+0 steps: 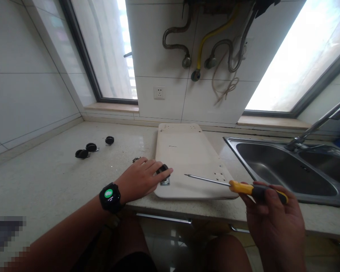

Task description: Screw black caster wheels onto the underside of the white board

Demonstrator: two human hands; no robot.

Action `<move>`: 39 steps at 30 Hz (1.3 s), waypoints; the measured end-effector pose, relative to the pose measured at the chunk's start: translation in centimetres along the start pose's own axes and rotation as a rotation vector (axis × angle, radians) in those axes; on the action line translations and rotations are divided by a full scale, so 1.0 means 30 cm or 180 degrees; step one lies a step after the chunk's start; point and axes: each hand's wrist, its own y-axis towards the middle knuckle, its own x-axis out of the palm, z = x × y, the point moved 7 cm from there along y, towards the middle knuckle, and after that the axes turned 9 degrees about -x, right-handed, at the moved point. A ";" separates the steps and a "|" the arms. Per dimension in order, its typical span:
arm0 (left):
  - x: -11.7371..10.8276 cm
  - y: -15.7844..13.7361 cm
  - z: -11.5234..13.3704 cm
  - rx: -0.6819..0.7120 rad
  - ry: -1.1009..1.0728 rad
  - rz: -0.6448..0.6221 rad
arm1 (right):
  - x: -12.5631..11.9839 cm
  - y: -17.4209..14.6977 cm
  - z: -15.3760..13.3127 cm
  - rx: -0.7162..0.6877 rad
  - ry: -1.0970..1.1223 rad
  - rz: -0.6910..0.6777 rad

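Observation:
My left hand (pixel 143 175), with a black smartwatch on the wrist, has its fingers closed around a black caster wheel (pixel 164 168). The caster's metal plate (pixel 164 182) lies against the near left corner of a white board (pixel 187 158). In my right hand (pixel 274 215) is a yellow and black screwdriver (pixel 240 187), its fingers wrapped round the handle. The shaft points left over the board, and its tip appears apart from the caster. Small holes show near the board's other corners. A little pile of dark screws (pixel 136 159) sits just beyond my left hand, partly hidden by it.
Three more casters, a left one (pixel 81 153), a middle one (pixel 91 147) and a right one (pixel 109 140), lie on the pale countertop (pixel 53 181). A steel sink (pixel 286 170) with a faucet (pixel 314 128) is on the right. Pipes (pixel 198 49) and a socket (pixel 159 93) are on the wall.

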 end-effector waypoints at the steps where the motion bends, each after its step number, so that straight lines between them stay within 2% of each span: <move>1: 0.001 -0.005 -0.003 -0.0057 -0.0042 0.0029 | 0.023 0.008 -0.009 -0.0086 0.0008 -0.0101; 7: 0.012 -0.028 0.002 -0.0140 0.0086 -0.0004 | 0.140 0.050 -0.058 -0.0664 0.0060 -0.0504; 13: 0.015 -0.038 -0.006 -0.0212 -0.0051 0.0080 | 0.202 0.051 -0.075 -0.0933 -0.0065 -0.0685; 23: 0.021 -0.046 -0.009 -0.0328 -0.0235 0.0068 | 0.238 0.053 -0.070 -0.1021 -0.0189 -0.0605; 28: 0.014 -0.052 -0.022 -0.0455 -0.0743 0.0260 | 0.255 0.073 -0.100 -0.1231 -0.0244 -0.0778; 33: 0.016 -0.052 -0.020 -0.0449 -0.0589 0.0237 | 0.266 0.077 -0.117 -0.1389 -0.0246 -0.0900; 39: 0.006 -0.056 -0.027 -0.0519 -0.0829 0.0347 | 0.286 0.076 -0.121 -0.1418 -0.0296 -0.0972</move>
